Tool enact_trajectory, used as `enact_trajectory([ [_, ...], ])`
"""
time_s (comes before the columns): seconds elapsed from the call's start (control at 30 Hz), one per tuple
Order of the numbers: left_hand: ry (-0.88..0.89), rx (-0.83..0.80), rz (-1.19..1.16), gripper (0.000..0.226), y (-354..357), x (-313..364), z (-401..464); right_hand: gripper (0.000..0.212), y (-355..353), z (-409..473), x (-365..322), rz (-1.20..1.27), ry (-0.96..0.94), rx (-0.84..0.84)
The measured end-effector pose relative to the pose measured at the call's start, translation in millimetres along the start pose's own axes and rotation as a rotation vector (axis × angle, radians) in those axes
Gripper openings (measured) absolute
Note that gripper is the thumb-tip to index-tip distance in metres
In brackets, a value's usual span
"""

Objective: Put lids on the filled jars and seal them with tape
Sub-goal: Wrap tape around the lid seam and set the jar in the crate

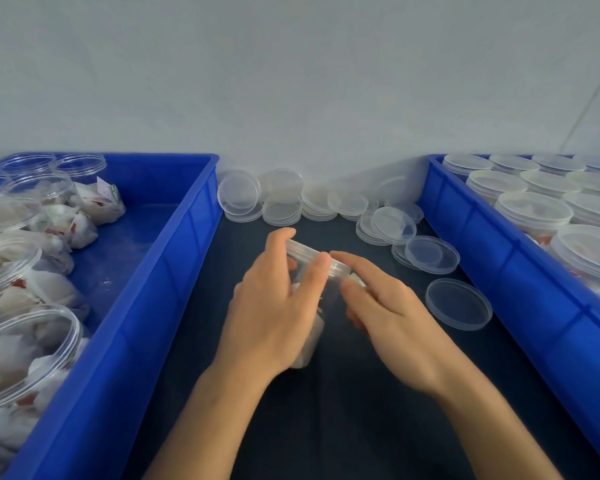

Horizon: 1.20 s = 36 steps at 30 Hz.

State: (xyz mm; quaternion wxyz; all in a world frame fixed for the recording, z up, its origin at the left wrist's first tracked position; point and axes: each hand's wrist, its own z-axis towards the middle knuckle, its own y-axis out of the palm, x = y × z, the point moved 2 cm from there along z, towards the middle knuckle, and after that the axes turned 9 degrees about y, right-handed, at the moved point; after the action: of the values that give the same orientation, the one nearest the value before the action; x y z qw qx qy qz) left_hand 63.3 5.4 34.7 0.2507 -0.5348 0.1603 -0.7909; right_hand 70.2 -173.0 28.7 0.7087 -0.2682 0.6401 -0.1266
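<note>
A clear plastic jar point(312, 327) with white packets inside stands on the dark table between my hands, a clear lid point(312, 252) on its top. My left hand point(274, 306) grips the jar, thumb and fingers curled around its upper part. My right hand point(388, 310) touches the lid's right edge with its fingers; something small and pale shows under its fingertips, too blurred to name. Most of the jar is hidden behind my hands.
A blue bin point(174, 258) on the left holds several open filled jars point(21, 348). A blue bin point(471, 237) on the right holds several lidded jars point(534, 209). Loose clear lids point(458, 303) lie on the table by the wall and at right.
</note>
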Motion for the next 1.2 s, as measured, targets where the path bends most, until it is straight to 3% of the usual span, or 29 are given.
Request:
enact_trajectory([
  [0.1,0.007,0.014,-0.069,0.060,-4,-9,1,0.042,1,-2,0,0.071,-0.020,-0.099],
  [0.43,0.026,0.026,-0.320,0.037,-8,-17,6,0.035,-9,0,1,-0.127,-0.024,0.002],
  [0.7,0.052,-0.055,-0.400,0.048,-16,-19,8,0.030,-12,2,5,-0.069,-0.033,-0.038],
  [1.0,0.072,-0.139,-0.460,0.038,-15,-24,7,0.035,-7,4,7,-0.121,-0.035,-0.123],
  [1.2,0.052,-0.114,-0.484,0.039,-14,-27,9,0.041,-5,5,8,-0.116,-0.037,-0.091],
])
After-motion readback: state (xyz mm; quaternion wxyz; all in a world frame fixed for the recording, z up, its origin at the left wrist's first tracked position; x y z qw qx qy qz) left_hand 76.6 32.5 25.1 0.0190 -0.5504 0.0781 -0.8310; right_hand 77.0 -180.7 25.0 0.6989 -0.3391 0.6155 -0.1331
